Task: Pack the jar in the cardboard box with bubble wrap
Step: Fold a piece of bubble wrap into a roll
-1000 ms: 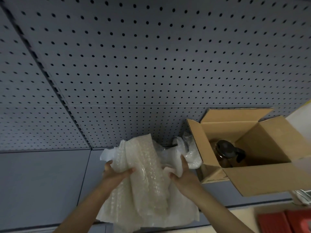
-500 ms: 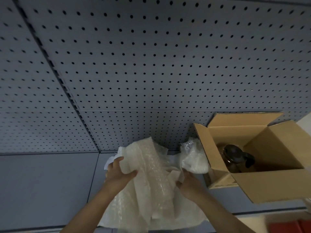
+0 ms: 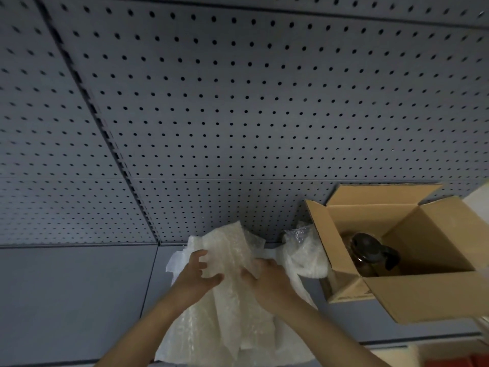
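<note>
Head view: both hands gather the bubble wrap [image 3: 227, 295] on the grey bench [image 3: 74, 300]. The left hand [image 3: 194, 276] has its fingers curled around a fold, and the right hand [image 3: 267, 280] pinches the sheet beside it, likely bunching it into padding. The jar [image 3: 370, 254] already sits in the open cardboard box [image 3: 428, 298] to the right.

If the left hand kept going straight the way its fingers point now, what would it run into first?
The left hand already grips the bubble wrap, fingers pointing up and right. Pushing on, it would press deeper into that sheet, then probably reach the pegboard wall behind. The cardboard box lies off that line, though depth is unclear.
</note>
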A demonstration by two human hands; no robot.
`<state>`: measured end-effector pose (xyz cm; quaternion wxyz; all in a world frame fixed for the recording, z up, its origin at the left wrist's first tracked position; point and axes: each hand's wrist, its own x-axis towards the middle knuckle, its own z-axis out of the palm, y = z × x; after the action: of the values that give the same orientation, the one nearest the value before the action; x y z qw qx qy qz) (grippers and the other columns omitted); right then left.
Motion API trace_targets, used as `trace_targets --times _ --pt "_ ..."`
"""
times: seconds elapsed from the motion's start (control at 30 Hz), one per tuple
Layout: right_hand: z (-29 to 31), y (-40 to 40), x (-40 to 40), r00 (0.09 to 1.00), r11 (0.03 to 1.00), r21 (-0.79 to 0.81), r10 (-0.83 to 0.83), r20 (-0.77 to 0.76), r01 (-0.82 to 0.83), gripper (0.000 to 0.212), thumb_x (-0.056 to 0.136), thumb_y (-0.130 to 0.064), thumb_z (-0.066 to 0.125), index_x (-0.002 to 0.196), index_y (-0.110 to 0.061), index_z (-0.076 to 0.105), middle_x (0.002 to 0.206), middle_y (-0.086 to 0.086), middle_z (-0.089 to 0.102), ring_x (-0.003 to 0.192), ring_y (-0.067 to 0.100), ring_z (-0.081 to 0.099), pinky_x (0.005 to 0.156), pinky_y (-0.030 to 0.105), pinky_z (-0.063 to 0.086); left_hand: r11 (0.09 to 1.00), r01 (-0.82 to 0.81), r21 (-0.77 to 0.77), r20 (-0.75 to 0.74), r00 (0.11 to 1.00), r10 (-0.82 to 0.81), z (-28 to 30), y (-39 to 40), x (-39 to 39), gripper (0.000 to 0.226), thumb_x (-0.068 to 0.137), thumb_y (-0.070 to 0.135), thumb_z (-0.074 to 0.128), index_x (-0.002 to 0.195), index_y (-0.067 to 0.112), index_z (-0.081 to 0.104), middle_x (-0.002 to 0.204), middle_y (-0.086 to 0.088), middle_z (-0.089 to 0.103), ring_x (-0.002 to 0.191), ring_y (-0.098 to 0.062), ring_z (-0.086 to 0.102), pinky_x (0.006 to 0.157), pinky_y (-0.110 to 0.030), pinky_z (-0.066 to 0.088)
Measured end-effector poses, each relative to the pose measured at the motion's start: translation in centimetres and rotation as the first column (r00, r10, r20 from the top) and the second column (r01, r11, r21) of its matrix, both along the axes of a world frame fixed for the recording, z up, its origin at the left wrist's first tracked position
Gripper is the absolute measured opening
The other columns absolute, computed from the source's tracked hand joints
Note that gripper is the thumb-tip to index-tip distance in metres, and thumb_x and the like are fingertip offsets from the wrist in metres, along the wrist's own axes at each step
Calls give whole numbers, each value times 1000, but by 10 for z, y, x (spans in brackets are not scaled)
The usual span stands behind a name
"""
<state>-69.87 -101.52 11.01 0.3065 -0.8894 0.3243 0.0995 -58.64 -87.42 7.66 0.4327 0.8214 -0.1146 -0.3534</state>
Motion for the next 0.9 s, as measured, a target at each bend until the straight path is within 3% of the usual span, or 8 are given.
trace_targets --times 0.13,0.23,0.37,0.47,0.6,0.7,0.8,0.9 --pt "-6 15 9 1000 998 69 9 13 -10 80 78 -67 53 141 -20 34 139 5 43 128 26 43 104 39 39 998 -27 -50 -54 998 24 -5 -4 -1 66 86 11 66 139 27 31 126 -7 45 109 -22 52 76 -24 44" --pt "-13 21 8 996 989 146 -44 75 33 91 68 -58 71 139 -19 29 135 3 40 126 26 41 103 38 40 994 -68 -89 -88 994 60 -5 -4 -1 58 89 -1 53 138 25 36 125 -11 49 102 -22 54 74 -26 45" --pt "-10 21 3 966 948 311 -139 218 66 60 76 -23 73 124 -22 36 117 -5 50 109 11 54 87 18 49 966 -175 -191 -138 979 150 4 3 3 51 87 0 62 126 27 41 118 -11 58 96 -22 58 70 -24 46" --pt "4 13 -2 926 902 429 -196 323 41 47 80 -11 69 113 -27 39 109 -9 55 92 -6 55 71 5 47 927 -227 -300 -215 962 166 19 11 4 65 73 20 74 129 26 41 113 -6 61 106 -22 60 77 -26 47" --pt "34 3 -6 866 879 476 -264 426 33 49 80 -15 72 116 -29 42 108 -15 57 95 -5 56 74 11 48 915 -185 -359 -182 975 125 39 17 5 85 51 52 81 126 29 49 116 -1 63 107 -18 63 89 -33 50" --pt "55 -1 -7 822 845 535 -301 484 -6 48 82 -19 73 118 -29 43 108 -22 53 96 -11 53 71 7 47 876 -96 -473 -236 972 -21 58 14 1 89 44 60 87 121 28 57 118 -2 69 106 -17 68 89 -35 54" --pt "68 0 -9 804 823 565 -294 516 -62 38 83 -25 72 109 -38 47 112 -17 57 101 -6 57 82 15 50 830 34 -557 -201 964 -174 81 6 -7 82 53 57 85 124 29 53 119 4 70 108 -16 68 85 -33 57" --pt "79 3 -11 793 852 518 -264 549 -75 25 87 -33 66 103 -42 49 108 -19 61 99 -4 61 81 17 51 791 93 -605 -136 966 -218 97 -3 -13 51 79 37 75 125 32 52 119 7 70 108 -15 68 83 -32 58"
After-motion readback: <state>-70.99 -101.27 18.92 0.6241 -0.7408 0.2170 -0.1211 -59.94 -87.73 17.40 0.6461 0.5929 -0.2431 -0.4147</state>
